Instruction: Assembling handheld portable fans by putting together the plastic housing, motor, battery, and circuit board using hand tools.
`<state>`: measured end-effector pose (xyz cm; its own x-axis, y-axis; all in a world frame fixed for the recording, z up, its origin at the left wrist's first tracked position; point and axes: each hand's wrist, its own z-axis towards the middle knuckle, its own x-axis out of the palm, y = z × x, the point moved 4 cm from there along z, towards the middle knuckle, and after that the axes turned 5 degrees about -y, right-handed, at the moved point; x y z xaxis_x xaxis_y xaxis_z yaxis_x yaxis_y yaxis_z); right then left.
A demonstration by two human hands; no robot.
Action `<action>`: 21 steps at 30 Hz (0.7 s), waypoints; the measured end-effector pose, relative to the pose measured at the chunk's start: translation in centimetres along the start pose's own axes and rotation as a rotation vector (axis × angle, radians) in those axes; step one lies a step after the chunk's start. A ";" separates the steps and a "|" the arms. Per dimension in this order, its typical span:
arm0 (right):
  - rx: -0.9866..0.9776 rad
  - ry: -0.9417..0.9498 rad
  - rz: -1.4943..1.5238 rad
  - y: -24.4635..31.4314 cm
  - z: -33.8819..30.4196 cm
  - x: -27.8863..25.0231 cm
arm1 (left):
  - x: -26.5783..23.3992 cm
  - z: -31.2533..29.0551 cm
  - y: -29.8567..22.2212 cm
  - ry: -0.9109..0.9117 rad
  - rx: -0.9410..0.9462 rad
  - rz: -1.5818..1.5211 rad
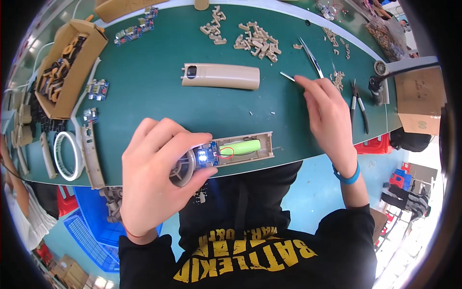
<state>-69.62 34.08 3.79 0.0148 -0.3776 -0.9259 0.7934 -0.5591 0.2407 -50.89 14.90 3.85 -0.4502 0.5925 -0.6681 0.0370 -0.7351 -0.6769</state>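
My left hand (159,168) is closed around the round grilled end (183,168) of a beige handheld device, holding it at the table's near edge. Its open half shell (268,154) contains a light-green battery cell (246,146) and a blue circuit board (207,156) with a bright white light. A thin red wire curves between board and cell. To the right, my right hand (329,108) is over the table, fingers bent on a thin metal rod (287,76) whose far part is hidden under them. Beyond the device lies a beige cover (224,76) with a small dark window.
Tweezers (313,60) and pliers (358,106) lie at the right. Small beige parts (259,42) are heaped at the back. On the left are a cardboard box (94,48) of dark parts, circuit boards (97,89), a white ring (68,155) and a beige shell (92,154).
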 end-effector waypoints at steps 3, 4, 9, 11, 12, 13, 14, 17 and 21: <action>-0.064 -0.037 -0.033 0.7 0.7 0.9 | -0.4 -0.2 0.0 0.009 0.003 0.037; -0.128 -0.070 0.006 1.6 1.4 0.8 | -0.6 -0.4 0.0 0.012 -0.022 0.035; -0.353 -0.109 0.222 5.4 5.0 2.3 | -0.4 -0.3 0.0 0.006 -0.040 0.021; -0.535 -0.010 0.212 7.5 6.5 3.9 | -0.5 -0.1 -0.2 0.003 0.002 0.034; -0.533 -0.023 0.211 7.8 7.0 4.4 | -0.3 0.0 -0.3 0.003 0.000 0.022; -0.573 0.035 0.124 8.1 7.2 5.2 | -0.4 0.1 -0.3 0.005 0.013 0.025; -0.607 0.098 0.027 8.2 7.3 5.9 | -0.1 0.2 -0.2 0.011 0.020 0.030; -0.435 -0.018 0.401 7.1 7.7 4.4 | -0.2 0.1 -0.3 0.011 0.014 0.036; 0.432 0.238 1.311 1.1 7.6 1.8 | -0.5 -0.3 -0.5 -0.013 -0.013 0.066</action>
<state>-73.37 27.15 4.61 0.7261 -0.6872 0.0235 -0.1253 -0.0986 0.9872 -50.41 15.07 4.40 -0.4575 0.5383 -0.7077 0.0786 -0.7683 -0.6352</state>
